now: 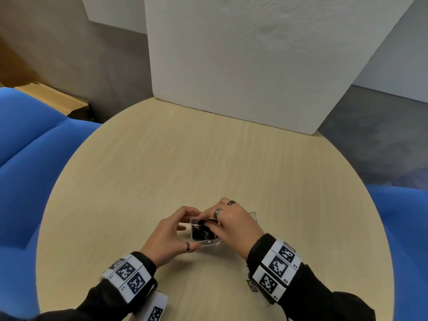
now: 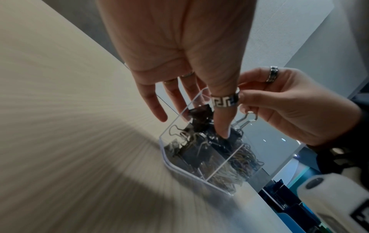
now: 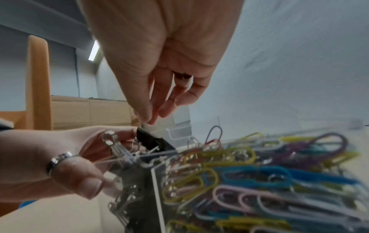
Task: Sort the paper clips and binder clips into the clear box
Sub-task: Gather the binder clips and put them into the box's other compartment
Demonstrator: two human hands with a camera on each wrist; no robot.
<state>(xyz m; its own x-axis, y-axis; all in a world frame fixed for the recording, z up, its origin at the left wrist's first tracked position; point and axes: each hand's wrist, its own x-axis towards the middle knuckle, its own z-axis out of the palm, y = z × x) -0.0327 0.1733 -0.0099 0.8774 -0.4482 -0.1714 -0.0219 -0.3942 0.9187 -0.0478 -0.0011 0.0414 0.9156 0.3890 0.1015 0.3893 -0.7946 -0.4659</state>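
- Your head camera looks forward and steeply down from above the round bench (image 1: 162,158), taking in both hands and the clear box (image 1: 253,216) near its close edge, with the white foam board (image 1: 254,66) standing beyond.
- Your left wrist camera sits low and close, looking along the left hand (image 2: 179,47) into the binder clips (image 2: 191,151) compartment.
- Your right wrist camera sits closer still, looking along the right hand (image 3: 159,55) across the coloured paper clips (image 3: 259,173).
- All three views share the box and both hands.
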